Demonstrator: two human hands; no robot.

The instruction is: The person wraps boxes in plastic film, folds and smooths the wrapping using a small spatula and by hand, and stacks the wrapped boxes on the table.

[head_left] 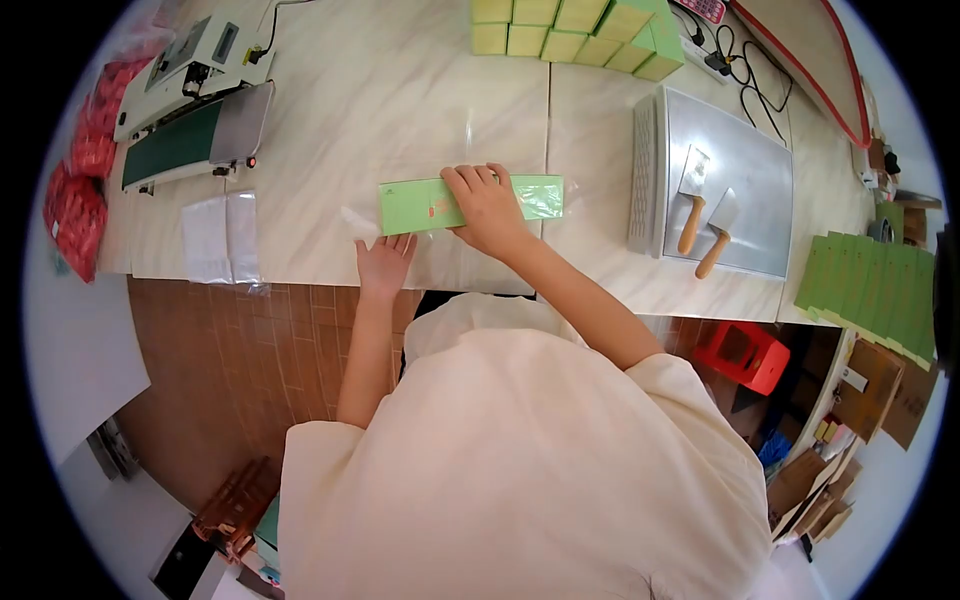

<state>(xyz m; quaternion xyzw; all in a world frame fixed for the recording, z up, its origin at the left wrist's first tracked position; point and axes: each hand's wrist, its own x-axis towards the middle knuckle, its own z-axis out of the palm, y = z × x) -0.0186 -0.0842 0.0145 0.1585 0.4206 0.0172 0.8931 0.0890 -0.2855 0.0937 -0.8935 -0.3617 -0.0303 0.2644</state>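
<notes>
A long light-green box (408, 206) lies flat on the table in front of me, with small red print near its middle. Its right part looks shiny, as if under clear film, and a bit of clear plastic (355, 219) sticks out by its left end. My right hand (487, 210) lies across the box, fingers hooked over the far edge and thumb at the near side. At the near left edge, my left hand (384, 266) has its fingers stretched out, the tips touching or just under the box; nothing is held in it.
Clear plastic sleeves (206, 240) lie at the front left, below a conveyor machine (195, 140). Green boxes (560, 30) are stacked at the back. A metal-topped unit (745, 160) carries two wooden-handled scrapers (690, 225). More green boxes (865, 280) stand at right.
</notes>
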